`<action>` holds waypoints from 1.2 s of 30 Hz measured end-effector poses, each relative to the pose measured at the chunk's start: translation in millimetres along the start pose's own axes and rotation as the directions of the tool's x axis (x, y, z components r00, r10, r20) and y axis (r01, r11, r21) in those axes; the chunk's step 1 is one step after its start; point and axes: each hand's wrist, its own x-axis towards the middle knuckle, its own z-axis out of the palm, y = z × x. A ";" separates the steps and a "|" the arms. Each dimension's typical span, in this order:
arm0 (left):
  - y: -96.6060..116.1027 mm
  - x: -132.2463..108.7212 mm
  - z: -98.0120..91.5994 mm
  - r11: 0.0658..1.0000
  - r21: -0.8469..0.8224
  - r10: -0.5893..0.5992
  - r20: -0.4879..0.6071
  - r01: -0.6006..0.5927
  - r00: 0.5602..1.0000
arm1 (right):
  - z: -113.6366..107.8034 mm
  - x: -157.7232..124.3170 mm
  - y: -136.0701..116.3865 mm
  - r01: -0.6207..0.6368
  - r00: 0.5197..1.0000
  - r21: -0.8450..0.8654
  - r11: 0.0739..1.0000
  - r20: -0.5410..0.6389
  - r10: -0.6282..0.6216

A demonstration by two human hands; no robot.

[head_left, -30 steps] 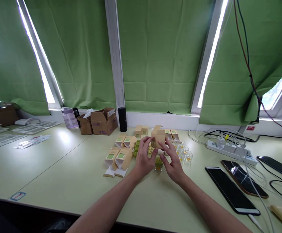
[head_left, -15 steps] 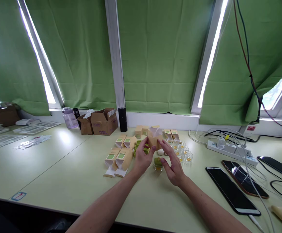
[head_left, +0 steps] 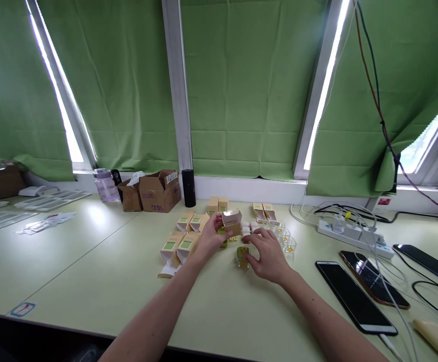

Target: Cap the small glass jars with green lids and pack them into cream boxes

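Carton [head_left: 232, 229] of tan card, its pale-lined mouth open, is held up over the worktop [head_left: 219, 306] by the left hand [head_left: 211, 237], with the thumb along its near side and the fingers behind. A small glass jar with a green top [head_left: 243, 255] is approached closely by the right hand [head_left: 268, 254]; thumb and forefinger are parted around its right and far sides – whether it is actually gripped cannot be told. The jar is set on the worktop, upright, just below and to the right of the held carton.

To the left of the left hand, two tan cartons with green labels [head_left: 177, 246] are laid side by side, and beyond them another pair [head_left: 192, 221] is placed. Small white pieces [head_left: 246, 229] (too small to identify) can be seen behind the right hand, and clear glass cups [head_left: 285, 239] are grouped beside them. Farther back, two open cartons [head_left: 264, 212] are lined up. At the right, a white power strip [head_left: 354, 240] is crowded with cables, and a black-screened phone [head_left: 354, 296] is laid nearer.
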 end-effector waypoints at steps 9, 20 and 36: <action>0.2 -12.6 -19.1 0.902 0.428 -0.015 0.142 -0.047 0.990 | -5.1 2.5 9.8 -0.033 0.983 -0.152 0.988 0.171 0.059; 3.6 -23.1 -21.7 0.708 0.695 -0.061 0.234 -0.122 0.970 | 5.5 -6.5 26.5 -0.042 0.996 -0.145 0.989 0.072 0.053; 19.1 -27.6 -23.3 0.760 0.612 0.027 0.307 -0.219 0.951 | 21.6 -16.4 27.4 -0.052 0.998 -0.103 0.993 -0.029 0.049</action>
